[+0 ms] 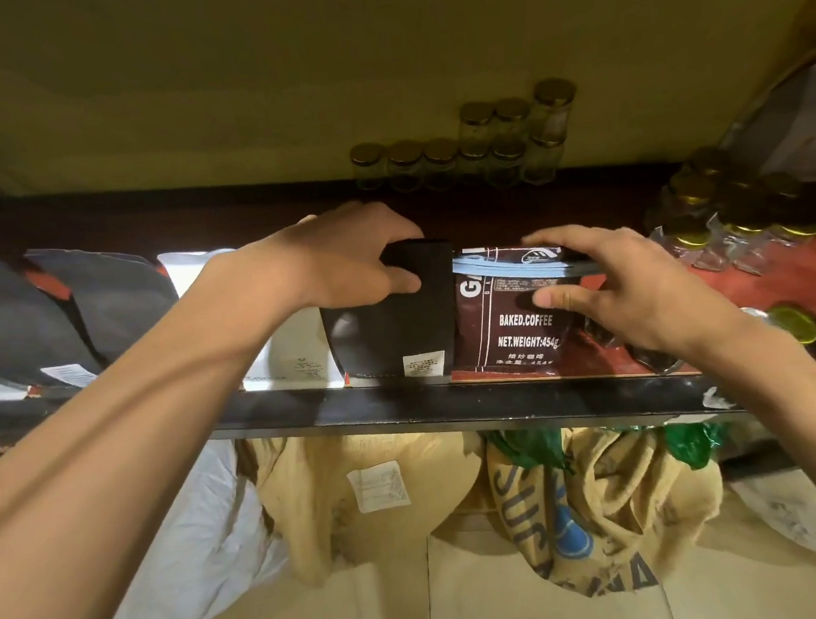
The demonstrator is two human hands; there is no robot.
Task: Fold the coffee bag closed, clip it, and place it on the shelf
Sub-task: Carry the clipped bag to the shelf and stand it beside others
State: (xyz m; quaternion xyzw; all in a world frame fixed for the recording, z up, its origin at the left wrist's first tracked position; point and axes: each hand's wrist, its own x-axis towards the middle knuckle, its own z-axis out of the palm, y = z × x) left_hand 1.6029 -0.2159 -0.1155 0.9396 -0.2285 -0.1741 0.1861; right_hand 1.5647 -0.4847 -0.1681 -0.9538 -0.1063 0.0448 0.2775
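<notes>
Brown coffee bag with blue clip upright on the shelf at centre, right hand gripping its top, left hand clamped on the neighbouring black bag

Coffee bag on shelf, beside pouch

dim warm light, wide-angle bending, soft edges

Dark shelf is carrying a row of bags: grey ones leaning at left, a white bag, a black bag, then the brown coffee bag w/ blue clip standing upright. Gold-lidded jars are sitting on the right end.
</notes>
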